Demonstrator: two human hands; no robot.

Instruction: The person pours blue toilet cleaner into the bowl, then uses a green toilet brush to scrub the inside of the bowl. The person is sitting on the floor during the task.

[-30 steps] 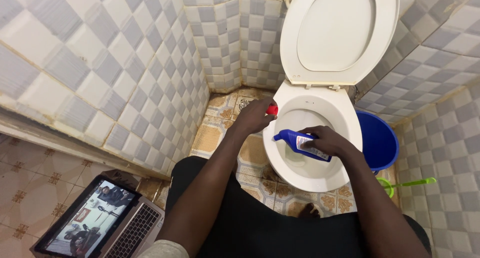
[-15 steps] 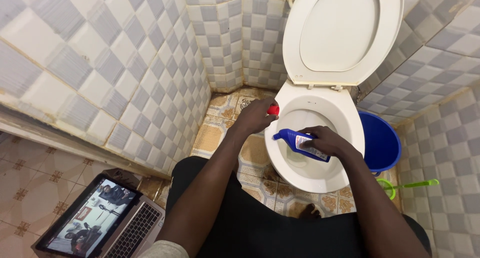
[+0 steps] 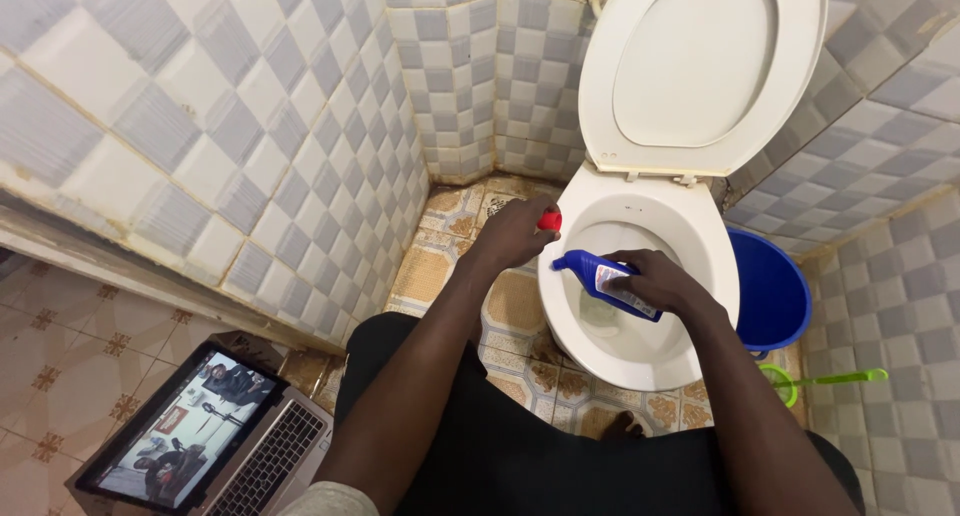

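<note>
Gripping one blue bottle (image 3: 603, 279) in right hand (image 3: 655, 281), one red cap (image 3: 549, 220) pinched in left hand (image 3: 513, 233), one toilet (image 3: 690, 238)

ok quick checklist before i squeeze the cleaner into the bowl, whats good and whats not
1. Cap off the blue bottle: ok, the red cap sits in the left hand, apart from the bottle.
2. Grip on the bottle: ok, the right hand wraps its body.
3. Nozzle over the toilet bowl: ok, the bottle lies tilted with its neck toward the bowl's left rim, inside it.
4. Lid out of the way: ok, raised upright.
5. Liquid coming out: cannot tell.
6. Laptop clear of splashes: ok, it sits on the floor outside the stall, well left of the bowl.
</note>
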